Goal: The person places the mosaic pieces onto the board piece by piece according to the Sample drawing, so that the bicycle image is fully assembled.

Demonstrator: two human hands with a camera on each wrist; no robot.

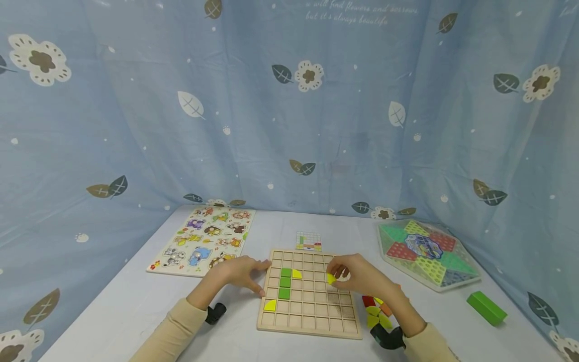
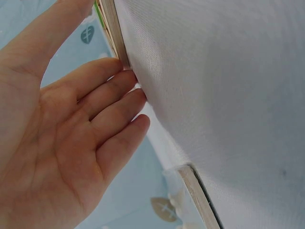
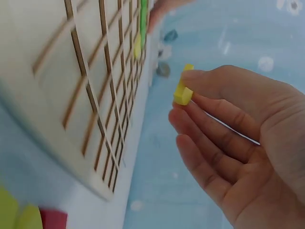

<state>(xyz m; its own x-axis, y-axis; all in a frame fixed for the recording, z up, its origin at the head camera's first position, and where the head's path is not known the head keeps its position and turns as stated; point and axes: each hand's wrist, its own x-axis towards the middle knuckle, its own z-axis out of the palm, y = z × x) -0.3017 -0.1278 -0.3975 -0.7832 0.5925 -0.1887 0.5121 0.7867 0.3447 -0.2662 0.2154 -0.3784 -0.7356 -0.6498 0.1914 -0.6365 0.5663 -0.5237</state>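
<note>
A wooden grid board (image 1: pixel 302 322) lies on the white table, with green square blocks (image 1: pixel 284 293) and yellow quarter-circle blocks (image 1: pixel 270 305) set in some cells on its left side. My right hand (image 1: pixel 355 274) pinches another yellow block (image 3: pixel 183 90) between thumb and fingertips, above the board's right edge. Along the board's left edge rests my left hand (image 1: pixel 246 274); its fingers are extended and its fingertips touch the wooden rim in the left wrist view. Behind the board lies a small pattern card (image 1: pixel 309 241) with a coloured grid printed on it.
Loose yellow, red and orange blocks (image 1: pixel 378 315) lie right of the board, partly under my right forearm. An animal puzzle board (image 1: pixel 203 241) is at the back left. A hexagonal game box (image 1: pixel 427 254) and a green bar (image 1: pixel 486 307) stand on the right.
</note>
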